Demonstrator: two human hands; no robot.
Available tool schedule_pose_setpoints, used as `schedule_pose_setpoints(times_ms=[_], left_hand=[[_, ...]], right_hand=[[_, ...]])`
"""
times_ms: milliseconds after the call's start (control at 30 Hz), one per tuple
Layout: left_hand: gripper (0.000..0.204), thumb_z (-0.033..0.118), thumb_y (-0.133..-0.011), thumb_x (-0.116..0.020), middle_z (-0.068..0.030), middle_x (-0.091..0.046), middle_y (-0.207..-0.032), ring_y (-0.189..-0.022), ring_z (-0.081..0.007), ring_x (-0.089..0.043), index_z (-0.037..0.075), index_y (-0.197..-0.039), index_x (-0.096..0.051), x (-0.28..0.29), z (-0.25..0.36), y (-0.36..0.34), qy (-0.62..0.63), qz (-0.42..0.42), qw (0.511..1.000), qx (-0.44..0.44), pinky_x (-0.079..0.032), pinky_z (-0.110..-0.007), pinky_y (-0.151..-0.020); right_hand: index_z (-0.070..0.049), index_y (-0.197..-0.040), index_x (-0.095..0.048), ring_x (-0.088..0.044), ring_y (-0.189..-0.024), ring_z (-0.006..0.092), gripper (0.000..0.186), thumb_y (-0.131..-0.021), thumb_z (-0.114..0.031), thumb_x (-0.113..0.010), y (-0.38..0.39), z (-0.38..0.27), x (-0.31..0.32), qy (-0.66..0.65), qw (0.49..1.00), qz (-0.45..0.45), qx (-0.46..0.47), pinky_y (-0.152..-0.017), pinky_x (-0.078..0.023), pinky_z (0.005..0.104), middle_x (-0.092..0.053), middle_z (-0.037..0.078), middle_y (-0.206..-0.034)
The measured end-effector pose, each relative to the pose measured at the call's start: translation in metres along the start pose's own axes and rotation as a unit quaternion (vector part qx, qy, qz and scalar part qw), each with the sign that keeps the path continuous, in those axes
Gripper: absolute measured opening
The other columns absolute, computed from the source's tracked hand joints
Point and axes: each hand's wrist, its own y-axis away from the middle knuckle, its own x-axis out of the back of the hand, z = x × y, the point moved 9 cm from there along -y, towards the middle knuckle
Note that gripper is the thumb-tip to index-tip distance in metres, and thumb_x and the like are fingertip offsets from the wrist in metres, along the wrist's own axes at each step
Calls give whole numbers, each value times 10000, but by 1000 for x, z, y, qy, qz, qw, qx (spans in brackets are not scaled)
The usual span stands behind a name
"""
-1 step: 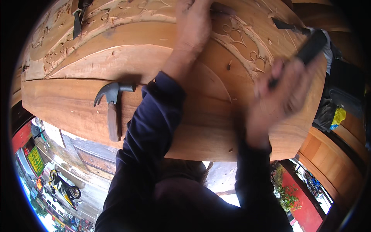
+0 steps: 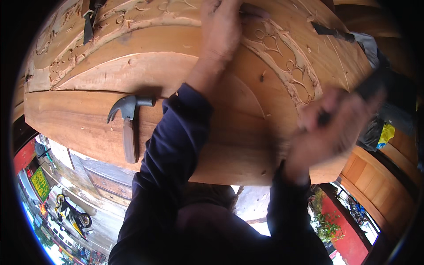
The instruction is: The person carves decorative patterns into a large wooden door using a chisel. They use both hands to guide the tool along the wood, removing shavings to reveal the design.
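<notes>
A wooden panel point(image 2: 79, 110) carved with curves and scrollwork fills most of the view. My left hand point(image 2: 218, 33) lies on its upper middle; its fingertips are cut off at the top edge, so its grip is unclear. My blurred right hand point(image 2: 331, 128) is closed on a long dark tool point(image 2: 371, 84) at the panel's right side. A claw hammer point(image 2: 130, 132) with a wooden handle lies on the panel left of my left forearm. A dark blade-like tool point(image 2: 88, 26) lies at upper left, another point(image 2: 324, 28) at upper right.
Right of the panel are a dark case point(image 2: 397, 106), a yellow bag point(image 2: 386, 132) and wooden panelling point(image 2: 375, 185). Beyond the panel's lower edge show pale pavement, a parked motorcycle point(image 2: 73, 212) at lower left and a red wall point(image 2: 335, 221) with a plant at lower right.
My right hand has moved right and downward with the dark tool in it. My left hand and the hammer are nearly where they were.
</notes>
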Motion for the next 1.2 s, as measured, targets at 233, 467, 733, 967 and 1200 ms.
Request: schedule_pose_setpoints(times_ms=[233, 467, 733, 967, 1200], left_hand=[[667, 543, -1074, -477, -94, -671, -1054, -788, -201, -695, 152, -1610, -404, -4, -19, -8, 44, -16, 999, 1, -575, -311, -722], [684, 571, -1067, -489, -97, -673, -1074, -796, -204, -695, 164, -1611, -404, 14, -15, -10, 37, 22, 999, 23, -573, -316, -730], [579, 415, -1112, -414, -240, -568, -1485, -1360, -337, -572, -11, -1489, -527, -12, -14, 7, -125, -22, 991, -40, -457, -441, -1140], [486, 338, -1079, -505, -198, -466, -1586, -1527, -395, -347, 79, -1486, -561, -44, -3, 164, -609, -189, 731, -243, -252, -487, -1274], [498, 355, -998, -644, -90, -585, -1501, -1502, -325, -420, 155, -1453, -610, -60, 18, 378, -441, -561, 673, -196, -264, -496, -1280]], right_hand=[[-161, -1574, -422, -437, -497, 73, 493, -1102, -241, -543, -34, 59, -41, -54, 992, -45, -104, -414, -352, 231, -546, 49, -815], [-184, -1605, -390, -442, -507, 66, 508, -1121, -282, -509, -20, 29, 8, -140, 980, -62, -126, -418, -352, 228, -544, 41, -848], [-16, -1441, -457, -618, -912, 194, 399, -1067, -110, -559, 49, -61, 97, 218, 966, 83, 109, -859, -519, 326, -634, 105, -989], [-7, -1155, -630, -673, -1102, 248, 230, -941, -1, -716, 144, -112, 172, 205, 975, 69, 43, -1038, -502, 416, -720, 177, -1188], [-5, -1134, -670, -675, -1125, 252, 222, -941, -60, -767, 175, -143, 241, 274, 943, 178, 55, -1052, -499, 403, -733, 168, -1173]])
